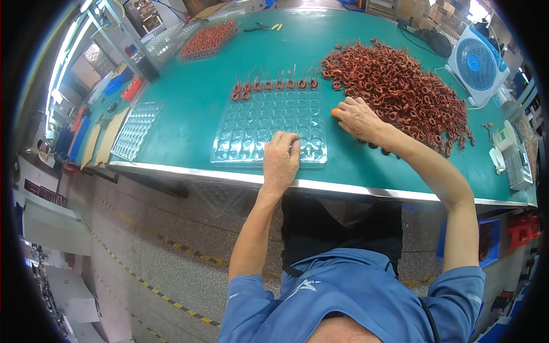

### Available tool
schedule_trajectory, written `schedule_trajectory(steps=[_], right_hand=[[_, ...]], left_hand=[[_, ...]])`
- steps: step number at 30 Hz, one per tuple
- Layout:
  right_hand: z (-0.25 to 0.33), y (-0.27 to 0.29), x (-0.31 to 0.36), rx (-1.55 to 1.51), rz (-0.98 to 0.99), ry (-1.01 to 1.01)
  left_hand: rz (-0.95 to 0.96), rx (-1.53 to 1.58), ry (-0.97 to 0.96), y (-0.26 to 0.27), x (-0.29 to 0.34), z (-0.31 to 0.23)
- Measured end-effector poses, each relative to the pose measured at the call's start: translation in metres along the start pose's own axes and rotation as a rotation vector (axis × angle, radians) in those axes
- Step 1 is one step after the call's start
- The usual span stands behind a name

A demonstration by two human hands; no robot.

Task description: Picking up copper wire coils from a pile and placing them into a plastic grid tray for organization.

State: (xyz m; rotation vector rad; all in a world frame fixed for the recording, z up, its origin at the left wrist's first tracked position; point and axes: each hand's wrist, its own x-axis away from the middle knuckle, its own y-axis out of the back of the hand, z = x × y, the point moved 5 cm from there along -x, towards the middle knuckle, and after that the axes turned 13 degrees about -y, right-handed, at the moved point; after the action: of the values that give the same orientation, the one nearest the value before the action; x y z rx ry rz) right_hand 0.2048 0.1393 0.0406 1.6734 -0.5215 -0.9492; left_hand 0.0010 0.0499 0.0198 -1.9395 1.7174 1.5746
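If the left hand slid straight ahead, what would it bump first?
Probably the row of red rings at the far side of the clear tray, though depth around the left hand is unclear.

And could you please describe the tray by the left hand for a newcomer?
Find the green table and, on it, the large red heap. Just left of the heap, near the front edge, lies a clear tray with the left hand over its near side. Unlike the filled tray farther off, it holds rings only along its far side.
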Motion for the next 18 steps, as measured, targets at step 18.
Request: schedule_trajectory(steps=[18], right_hand=[[0.064,0.106,0.058,-0.461,-0.461,-0.167]], left_hand=[[-0.152,1.188,0.366,-0.051,-0.036,-0.057]])
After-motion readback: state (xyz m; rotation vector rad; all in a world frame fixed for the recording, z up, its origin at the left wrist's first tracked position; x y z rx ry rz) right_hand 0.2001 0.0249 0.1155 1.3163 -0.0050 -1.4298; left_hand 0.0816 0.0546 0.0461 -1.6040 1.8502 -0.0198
